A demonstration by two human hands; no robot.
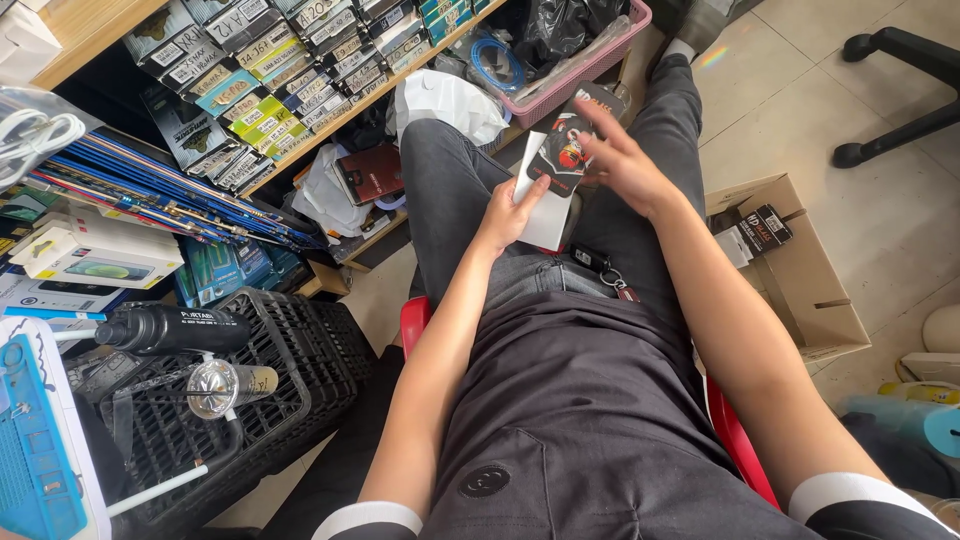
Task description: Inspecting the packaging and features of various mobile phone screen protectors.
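Over the lap of a person sitting on a red chair (417,318), seen from the head camera, two bare hands work on a small flat packet (565,140). That packet is dark with a red and white picture on it. It sits on top of a white card (541,215), above the person's knees.

The left hand (507,213) is at the packet's near-left side. Its fingers are curled shut around the edge of the white card, and the thumb presses on the bottom corner of the packet. The right hand (623,160) is at the packet's right side. Its fingers are spread open and look blurry, so they lie over the packet's right edge but do not seem to pinch it.

It looks like the step in hand is looking at or sorting the packet while the left hand holds it steady. A next move would need the right fingers to close on the packet's edge for a good hold.

Left of the packet, a shelf holds rows of small boxes (262,70). Right of the packet, a cardboard box (810,290) sits on the floor. Below the packet, a bunch of keys (605,272) hangs at the person's waist.
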